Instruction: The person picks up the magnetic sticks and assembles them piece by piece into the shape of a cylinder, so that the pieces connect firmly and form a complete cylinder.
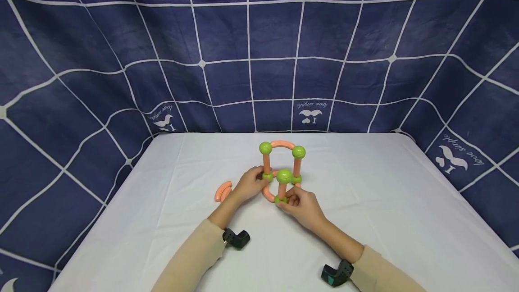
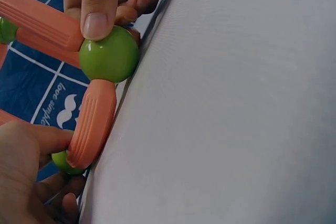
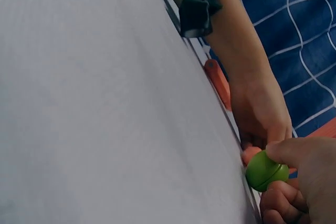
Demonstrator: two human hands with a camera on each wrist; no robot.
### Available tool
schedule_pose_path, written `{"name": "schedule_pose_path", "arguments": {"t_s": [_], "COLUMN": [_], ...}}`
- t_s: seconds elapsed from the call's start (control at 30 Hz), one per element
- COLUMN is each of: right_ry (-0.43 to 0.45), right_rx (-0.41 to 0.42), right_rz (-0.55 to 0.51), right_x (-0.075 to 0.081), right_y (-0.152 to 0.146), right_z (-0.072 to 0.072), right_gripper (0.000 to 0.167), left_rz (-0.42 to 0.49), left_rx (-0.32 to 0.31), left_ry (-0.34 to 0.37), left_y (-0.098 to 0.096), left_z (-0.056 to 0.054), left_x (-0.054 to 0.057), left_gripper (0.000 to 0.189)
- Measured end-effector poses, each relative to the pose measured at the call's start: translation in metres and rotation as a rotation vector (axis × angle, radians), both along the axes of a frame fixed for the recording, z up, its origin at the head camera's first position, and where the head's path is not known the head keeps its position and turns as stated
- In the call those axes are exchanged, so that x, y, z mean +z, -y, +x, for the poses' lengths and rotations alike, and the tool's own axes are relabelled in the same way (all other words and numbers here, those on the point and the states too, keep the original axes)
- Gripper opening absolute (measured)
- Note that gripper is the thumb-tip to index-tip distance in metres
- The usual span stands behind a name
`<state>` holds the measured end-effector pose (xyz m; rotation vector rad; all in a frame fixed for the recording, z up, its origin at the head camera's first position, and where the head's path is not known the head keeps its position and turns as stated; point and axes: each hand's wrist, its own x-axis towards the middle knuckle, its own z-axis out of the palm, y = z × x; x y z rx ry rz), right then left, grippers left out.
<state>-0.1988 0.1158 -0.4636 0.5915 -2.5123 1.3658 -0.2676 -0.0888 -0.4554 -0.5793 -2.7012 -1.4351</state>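
Observation:
A frame of green balls and orange rods (image 1: 297,167) stands on the white table. Its two rear uprights are bridged at the top by a curved orange rod (image 1: 283,143); the front upright has a free green ball (image 1: 284,175) on top. My left hand (image 1: 248,185) holds the lower left green ball (image 2: 67,162), where a curved rod (image 2: 93,124) meets it. Between thumb and fingers, my right hand (image 1: 302,207) pinches the lower front ball (image 3: 265,171). In the left wrist view, its thumb presses on that ball (image 2: 110,55).
Loose curved orange rods (image 1: 223,191) lie left of the left hand. A white cloth covers the table (image 1: 405,202), and a dark blue curtain with white lines (image 1: 271,80) hangs behind and at both sides. Each wrist wears a black camera (image 1: 236,239).

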Motion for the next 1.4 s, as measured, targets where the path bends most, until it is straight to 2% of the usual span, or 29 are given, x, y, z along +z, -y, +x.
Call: {"name": "schedule_pose_path", "arguments": {"t_s": [0.23, 0.53, 0.67, 0.8, 0.9, 0.97, 1.07, 1.4], "right_ry": [-0.001, -0.009, -0.023, -0.032, -0.047, -0.071, -0.104, -0.146], "right_rx": [-0.038, -0.069, -0.062, -0.001, 0.03, 0.033, 0.022, 0.03], "right_rz": [-0.016, 0.022, 0.024, -0.005, 0.015, 0.038, 0.06, 0.044], "right_x": [0.0, 0.002, 0.002, 0.002, 0.0, -0.001, -0.001, -0.001], "right_y": [0.009, 0.013, 0.013, 0.014, 0.014, 0.014, 0.015, 0.016], "right_z": [0.004, 0.007, 0.006, 0.001, -0.002, -0.003, -0.003, -0.003], "right_gripper": [0.023, 0.024, 0.03, 0.038, 0.027, 0.023, 0.03, 0.032], "left_rz": [0.033, 0.026, 0.015, -0.019, -0.049, -0.061, -0.068, -0.114], "left_rx": [-0.043, -0.084, -0.057, -0.014, 0.003, 0.011, 0.02, 0.026], "left_ry": [-0.019, -0.033, -0.022, -0.07, -0.102, -0.105, -0.099, -0.106], "left_y": [-0.004, -0.005, -0.007, -0.01, -0.013, -0.013, -0.014, -0.015], "left_z": [-0.008, -0.01, -0.007, -0.005, -0.005, -0.005, -0.005, -0.004], "left_x": [-0.008, -0.009, -0.005, -0.002, -0.002, -0.001, 0.0, 0.004], "left_gripper": [0.029, 0.031, 0.038, 0.036, 0.03, 0.028, 0.026, 0.024]}}
